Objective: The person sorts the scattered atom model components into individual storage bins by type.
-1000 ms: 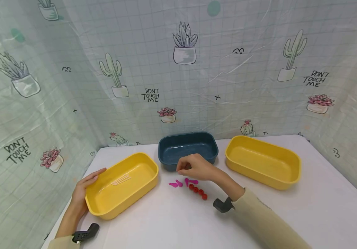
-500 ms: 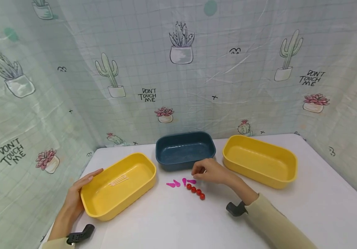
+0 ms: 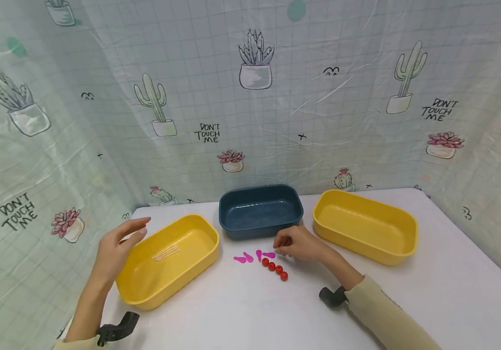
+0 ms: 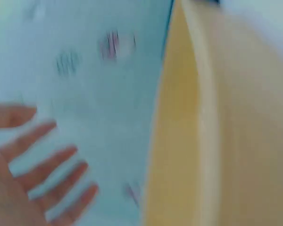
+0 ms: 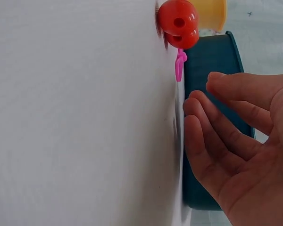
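While your right hand [image 3: 298, 244] stayed low over the bench [image 3: 233, 311], your left hand [image 3: 112, 253] had just come up off the end of the left yellow container [image 3: 182, 281], which it was holding half a second earlier; its fingers were now spread with nothing between them, and the left wrist view showed them apart from the wall; that seemed to mean the container no longer needed steadying and the hand was free; your right hand had shifted over from in front of the blue container [image 3: 250, 234] during the last second, and it was loosely curved, thumb apart from the fingers, pinching nothing that showed; its fingertips were just beside the rightmost of four pink pieces [image 3: 259, 253], though you could not tell for certain whether they touched it; those pieces lay on the bench in front of the blue container, with four red beads [image 3: 271, 266] in a slanting row just on your side of them; the left yellow container stood angled and held a few pale sticks [image 3: 167, 253] on its floor; the blue one stood at the back, with the right yellow container [image 3: 355, 245] angled beside it; the sticks were the only contents you could make out among the three.
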`<state>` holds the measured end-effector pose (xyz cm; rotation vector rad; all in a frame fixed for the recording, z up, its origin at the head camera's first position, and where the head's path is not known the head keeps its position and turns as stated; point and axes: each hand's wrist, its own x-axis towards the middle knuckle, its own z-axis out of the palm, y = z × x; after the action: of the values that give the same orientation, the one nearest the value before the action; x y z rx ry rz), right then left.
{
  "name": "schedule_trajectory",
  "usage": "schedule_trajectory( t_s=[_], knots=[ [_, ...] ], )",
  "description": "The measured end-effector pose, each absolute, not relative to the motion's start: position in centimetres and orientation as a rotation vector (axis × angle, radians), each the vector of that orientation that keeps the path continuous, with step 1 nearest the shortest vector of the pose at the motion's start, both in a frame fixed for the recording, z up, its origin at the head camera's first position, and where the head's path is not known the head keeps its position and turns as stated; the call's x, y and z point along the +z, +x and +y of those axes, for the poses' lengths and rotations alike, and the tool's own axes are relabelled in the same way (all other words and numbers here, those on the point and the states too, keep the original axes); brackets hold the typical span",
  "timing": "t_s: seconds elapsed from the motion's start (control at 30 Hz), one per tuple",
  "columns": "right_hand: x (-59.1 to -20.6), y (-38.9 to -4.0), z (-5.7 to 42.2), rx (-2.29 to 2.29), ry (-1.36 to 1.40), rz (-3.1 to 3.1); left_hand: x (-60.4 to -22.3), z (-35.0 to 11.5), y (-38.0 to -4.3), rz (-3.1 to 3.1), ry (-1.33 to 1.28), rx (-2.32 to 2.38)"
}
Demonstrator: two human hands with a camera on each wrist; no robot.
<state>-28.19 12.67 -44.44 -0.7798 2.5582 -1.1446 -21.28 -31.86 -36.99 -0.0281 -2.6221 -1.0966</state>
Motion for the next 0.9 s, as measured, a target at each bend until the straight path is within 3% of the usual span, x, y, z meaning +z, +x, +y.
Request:
schedule_trajectory(
  t_s=[0.23,0.47,0.9],
  knots=[
    [-44.7,-28.6,11.8,-1.143,-0.785,2.574,-35.5,-23.5,-19.0,-2.571,-0.018,-1.294],
    [-44.9,-29.0,10.8,-1.121,-0.808,2.587,-38.1,-17.0,-18.1,-2.498,-0.101,-1.895],
    [-45.1,-28.9,9.7,-1.058,-0.759,2.605,-44.5,-12.7,-20.2,-2.7,-0.076,-1.839]
  ],
)
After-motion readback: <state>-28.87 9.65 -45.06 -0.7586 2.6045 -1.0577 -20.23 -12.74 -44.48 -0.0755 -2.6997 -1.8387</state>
